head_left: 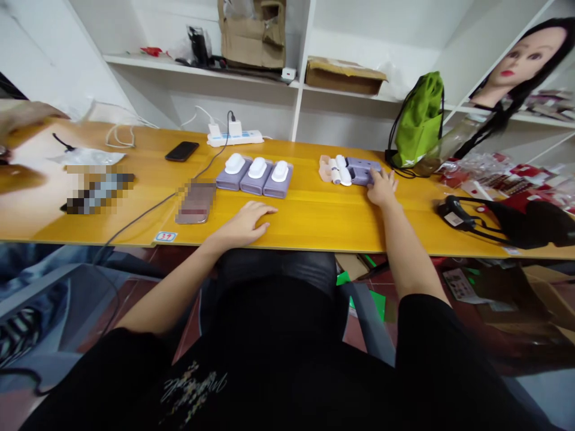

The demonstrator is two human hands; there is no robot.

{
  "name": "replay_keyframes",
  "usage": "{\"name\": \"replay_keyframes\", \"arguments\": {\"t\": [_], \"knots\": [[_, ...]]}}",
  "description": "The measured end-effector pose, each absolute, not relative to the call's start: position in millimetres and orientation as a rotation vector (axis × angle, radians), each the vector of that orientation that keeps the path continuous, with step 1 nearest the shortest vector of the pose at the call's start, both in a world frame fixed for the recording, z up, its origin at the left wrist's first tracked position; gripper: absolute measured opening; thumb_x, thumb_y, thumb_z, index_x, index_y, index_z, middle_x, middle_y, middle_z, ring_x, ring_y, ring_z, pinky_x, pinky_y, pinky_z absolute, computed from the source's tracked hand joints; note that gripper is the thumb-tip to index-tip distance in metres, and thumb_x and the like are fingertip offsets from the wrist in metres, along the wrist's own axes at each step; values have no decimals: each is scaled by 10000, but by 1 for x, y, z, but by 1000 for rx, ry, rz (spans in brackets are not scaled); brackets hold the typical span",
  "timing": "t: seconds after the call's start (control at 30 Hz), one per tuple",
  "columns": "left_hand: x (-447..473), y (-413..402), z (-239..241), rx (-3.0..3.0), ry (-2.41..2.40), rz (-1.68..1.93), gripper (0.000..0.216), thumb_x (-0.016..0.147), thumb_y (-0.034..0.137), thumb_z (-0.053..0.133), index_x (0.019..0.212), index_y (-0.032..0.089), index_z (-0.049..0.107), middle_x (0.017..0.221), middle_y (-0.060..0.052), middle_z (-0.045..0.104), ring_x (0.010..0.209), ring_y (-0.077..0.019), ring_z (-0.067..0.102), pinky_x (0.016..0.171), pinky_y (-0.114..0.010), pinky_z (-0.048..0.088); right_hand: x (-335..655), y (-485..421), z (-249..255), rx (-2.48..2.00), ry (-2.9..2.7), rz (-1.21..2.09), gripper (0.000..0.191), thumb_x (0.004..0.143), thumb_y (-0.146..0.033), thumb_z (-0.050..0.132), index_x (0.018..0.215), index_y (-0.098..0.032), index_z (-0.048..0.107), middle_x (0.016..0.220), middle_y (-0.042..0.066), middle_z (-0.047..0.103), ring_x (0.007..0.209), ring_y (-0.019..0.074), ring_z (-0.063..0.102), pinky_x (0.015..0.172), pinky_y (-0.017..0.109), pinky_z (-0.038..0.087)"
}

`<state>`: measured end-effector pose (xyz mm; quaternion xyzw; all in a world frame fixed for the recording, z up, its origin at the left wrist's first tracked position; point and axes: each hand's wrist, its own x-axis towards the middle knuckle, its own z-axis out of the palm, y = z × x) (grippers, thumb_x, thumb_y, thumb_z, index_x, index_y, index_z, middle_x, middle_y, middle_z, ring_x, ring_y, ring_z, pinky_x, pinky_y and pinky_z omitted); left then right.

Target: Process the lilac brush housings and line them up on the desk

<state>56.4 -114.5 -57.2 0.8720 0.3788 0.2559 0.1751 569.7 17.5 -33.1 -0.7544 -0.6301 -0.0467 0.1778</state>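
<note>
My left hand (247, 224) rests palm down near the table's front edge, holding nothing, its fingers stretched and the thumb apart. Beyond it, three lilac boxes stand side by side: a left box (230, 181), a middle box (251, 186) and a right box (275, 190), each with a white rounded piece on top. My right hand (381, 187) is at the right end of a lilac box lying down (363, 175); its fingertips touch the box and its fingers are spread. Left of that box lie small white rounded pieces (345, 175) and peach-coloured pieces (325, 169).
A black phone (182, 151) and a power strip (236, 139) lie at the back left. A brownish phone-like slab (196, 203) is left of my hand. On the right are a green drawstring bag (421, 123), black straps (471, 221) and packaged goods. Another person's hand (31, 114) shows far left.
</note>
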Motion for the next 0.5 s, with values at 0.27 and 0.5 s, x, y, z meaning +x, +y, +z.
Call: {"name": "replay_keyframes", "arguments": {"t": [0.27,0.5], "knots": [[58,-115,-55,2460,1071,718,458,1079,378,539,1450,234,766,1477,-147,755,1470,-382,633,1359,-649,473,496,-3,12,-1586,-1876,-284,716,1187,-484,356,1849,-216,397,1866,213,459,1769,428,368,1443,679,303],[57,-114,-56,2476,1054,733,438,1076,369,548,1435,248,769,1475,-138,757,1462,-376,642,1354,-645,483,355,33,12,-966,-2297,206,780,1084,-757,654,1704,-286,611,1813,180,536,1717,456,436,1452,722,275]]}}
